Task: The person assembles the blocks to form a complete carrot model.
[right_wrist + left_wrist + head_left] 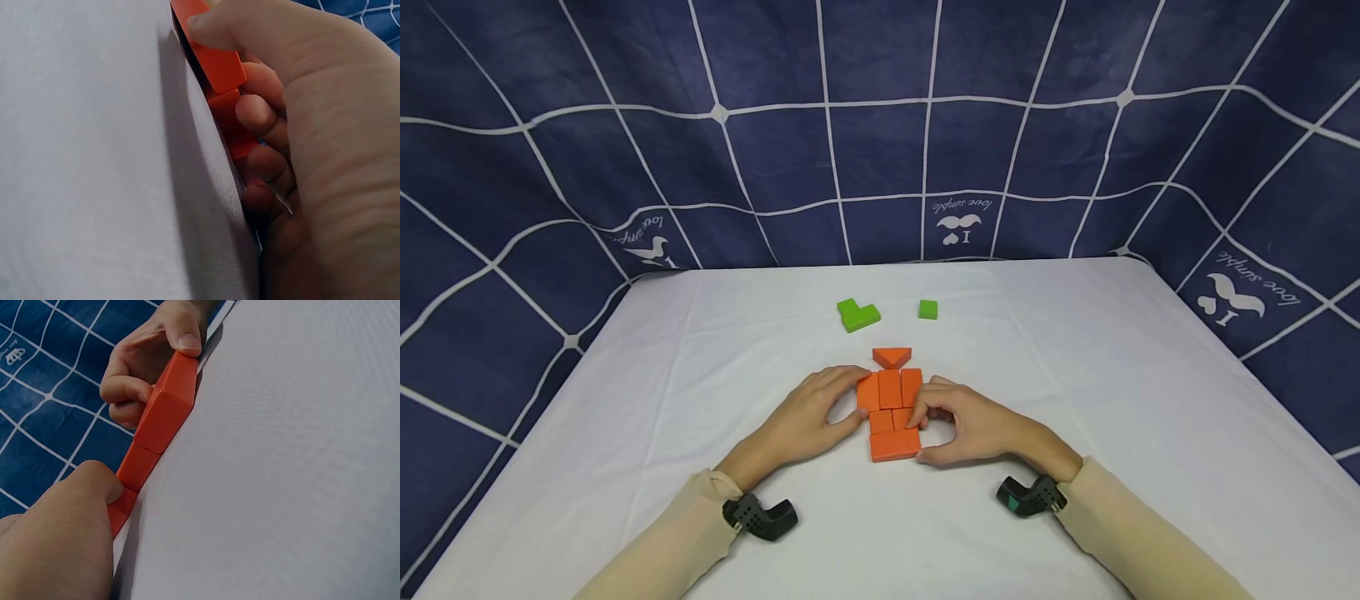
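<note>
your right grip (973, 421) pinches the long orange block (895, 447) at the near end of the orange cluster (890, 388), between thumb and curled finger; your left grip (811, 417), fingers relaxed and well apart from the thumb, touches the orange cluster's left side; the white tabletop (1045, 342) spreads to either side, its far edge beyond the green blocks (861, 319)

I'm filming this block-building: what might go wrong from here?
The right hand, thumb on the bottom orange rectangular block, might push it out of line. The left hand, touching the upper-left orange block, might press it askew. The orange triangular block, tip toward the others, might turn if they shift.
</note>
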{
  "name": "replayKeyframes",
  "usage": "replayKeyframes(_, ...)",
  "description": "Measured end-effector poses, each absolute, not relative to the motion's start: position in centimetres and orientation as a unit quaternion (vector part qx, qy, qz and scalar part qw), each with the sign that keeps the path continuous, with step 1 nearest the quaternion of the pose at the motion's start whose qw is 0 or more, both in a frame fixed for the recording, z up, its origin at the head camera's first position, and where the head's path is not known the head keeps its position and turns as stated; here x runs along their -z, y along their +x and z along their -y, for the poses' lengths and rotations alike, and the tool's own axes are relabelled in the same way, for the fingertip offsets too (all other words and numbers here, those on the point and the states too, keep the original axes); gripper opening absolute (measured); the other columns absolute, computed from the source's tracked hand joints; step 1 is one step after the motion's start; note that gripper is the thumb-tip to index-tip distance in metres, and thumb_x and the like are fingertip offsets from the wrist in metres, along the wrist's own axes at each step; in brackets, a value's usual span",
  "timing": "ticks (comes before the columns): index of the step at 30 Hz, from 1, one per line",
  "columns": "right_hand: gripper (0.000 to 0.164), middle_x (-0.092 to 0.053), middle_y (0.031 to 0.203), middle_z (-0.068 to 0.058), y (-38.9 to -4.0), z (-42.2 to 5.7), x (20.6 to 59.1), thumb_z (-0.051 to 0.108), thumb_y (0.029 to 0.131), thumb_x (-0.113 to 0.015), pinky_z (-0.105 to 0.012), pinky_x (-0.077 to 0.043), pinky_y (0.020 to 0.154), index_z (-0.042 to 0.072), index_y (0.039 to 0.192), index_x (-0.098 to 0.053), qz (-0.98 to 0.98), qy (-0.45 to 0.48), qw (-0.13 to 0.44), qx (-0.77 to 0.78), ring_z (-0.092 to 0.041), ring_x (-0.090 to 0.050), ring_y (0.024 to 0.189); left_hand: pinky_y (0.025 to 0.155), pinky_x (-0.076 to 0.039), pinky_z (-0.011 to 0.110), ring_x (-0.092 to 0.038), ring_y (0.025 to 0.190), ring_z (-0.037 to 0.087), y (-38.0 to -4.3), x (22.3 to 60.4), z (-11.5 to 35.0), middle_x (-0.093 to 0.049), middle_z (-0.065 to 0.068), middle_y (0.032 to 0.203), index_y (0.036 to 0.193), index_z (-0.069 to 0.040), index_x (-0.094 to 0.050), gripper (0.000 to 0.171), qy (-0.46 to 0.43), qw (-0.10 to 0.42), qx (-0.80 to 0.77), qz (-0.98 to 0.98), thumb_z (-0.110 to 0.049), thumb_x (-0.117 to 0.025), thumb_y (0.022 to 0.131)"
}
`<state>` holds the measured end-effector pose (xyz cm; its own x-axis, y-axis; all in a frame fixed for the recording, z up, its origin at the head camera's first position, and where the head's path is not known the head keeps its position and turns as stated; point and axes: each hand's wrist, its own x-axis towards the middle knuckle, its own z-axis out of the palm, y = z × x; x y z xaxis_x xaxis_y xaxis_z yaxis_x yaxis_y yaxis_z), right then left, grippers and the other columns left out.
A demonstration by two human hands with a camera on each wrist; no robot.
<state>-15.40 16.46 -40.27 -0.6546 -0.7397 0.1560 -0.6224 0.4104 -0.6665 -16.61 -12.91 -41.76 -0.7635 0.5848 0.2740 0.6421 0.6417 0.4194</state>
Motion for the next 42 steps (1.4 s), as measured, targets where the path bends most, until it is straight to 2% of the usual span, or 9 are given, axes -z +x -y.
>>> replayKeyframes(12,0.026,-0.061,0.093,0.01,-15.6,-16.6,40.5,0.038,0.085,-0.084,-0.028,-0.048,0.083,0.029,0.1,-0.065,-0.823,-0.425,0.083,0.368,-0.012,-0.052,0.095,0.117,-0.041,0.05,-0.052,0.139,0.023,-16.5,41.8,13.0,-0.059,0.0,0.146,0.144,-0.015,-0.057,0.052,-0.344,0.069,0.259,0.9,-0.036,-0.067,0.098)
replayKeyframes(22,0.027,-0.063,0.098,0.018,-15.7,-16.4,40.6,0.032,0.082,-0.087,-0.026,-0.048,0.086,0.031,0.096,-0.064,-0.824,-0.422,0.08,0.369,-0.007,-0.053,0.099,0.119,-0.039,0.047,-0.051,0.14,0.02,-16.6,41.8,13.1,-0.058,-0.002,0.146,0.145,-0.016,-0.056,0.053,-0.339,0.06,0.255,0.904,-0.039,-0.066,0.098)
replayKeyframes(26,0.025,-0.064,0.096,0.016,-15.8,-16.7,40.6,0.034,0.083,-0.086,-0.025,-0.048,0.078,0.033,0.099,-0.067,-0.821,-0.418,0.078,0.381,-0.008,-0.054,0.092,0.119,-0.039,0.048,-0.05,0.141,0.02,-16.7,41.9,13.0,-0.058,-0.002,0.147,0.145,-0.016,-0.056,0.053,-0.339,0.057,0.256,0.903,-0.039,-0.066,0.098)
replayKeyframes(29,0.018,-0.065,0.094,0.01,-16.1,-16.9,40.7,0.027,0.088,-0.083,-0.025,-0.048,0.071,0.03,0.101,-0.07,-0.808,-0.406,0.077,0.42,-0.011,-0.055,0.085,0.119,-0.04,0.048,-0.05,0.141,0.02,-16.7,41.9,13.0,-0.058,-0.002,0.147,0.146,-0.017,-0.056,0.054,-0.339,0.056,0.255,0.904,-0.04,-0.066,0.098)
replayKeyframes(35,0.006,-0.064,0.089,0.001,-17.2,-17.4,40.8,0.008,0.096,-0.07,-0.024,-0.045,0.065,0.013,0.099,-0.072,-0.803,-0.322,0.017,0.502,-0.017,-0.055,0.078,0.119,-0.04,0.048,-0.051,0.14,0.022,-16.5,41.6,12.9,-0.058,0.0,0.147,0.146,-0.016,-0.056,0.054,-0.341,0.057,0.255,0.903,-0.039,-0.066,0.098)
replayKeyframes(37,0.005,-0.063,0.088,0.0,-17.8,-17.5,40.7,0.01,0.098,-0.069,-0.023,-0.043,0.064,0.012,0.102,-0.072,-0.819,-0.284,-0.006,0.498,-0.018,-0.054,0.077,0.119,-0.04,0.048,-0.052,0.14,0.023,-16.5,41.5,12.9,-0.058,0.002,0.147,0.145,-0.015,-0.057,0.054,-0.342,0.058,0.253,0.903,-0.038,-0.066,0.098)
replayKeyframes(40,0.014,-0.062,0.091,-0.001,-18.9,-17.3,40.8,0.014,0.099,-0.07,-0.024,-0.042,0.065,0.011,0.112,-0.072,-0.839,-0.252,-0.03,0.481,-0.02,-0.053,0.078,0.118,-0.04,0.049,-0.052,0.139,0.024,-16.5,41.5,12.9,-0.058,0.003,0.147,0.145,-0.014,-0.057,0.054,-0.341,0.061,0.252,0.904,-0.038,-0.067,0.097)
replayKeyframes(42,0.018,-0.062,0.094,0.001,-19.7,-17.2,41.0,0.018,0.099,-0.07,-0.024,-0.042,0.066,0.017,0.117,-0.072,-0.846,-0.248,-0.043,0.471,-0.019,-0.053,0.079,0.118,-0.041,0.049,-0.052,0.139,0.024,-16.5,41.6,13.0,-0.059,0.002,0.146,0.145,-0.014,-0.057,0.054,-0.339,0.062,0.254,0.903,-0.038,-0.067,0.097)
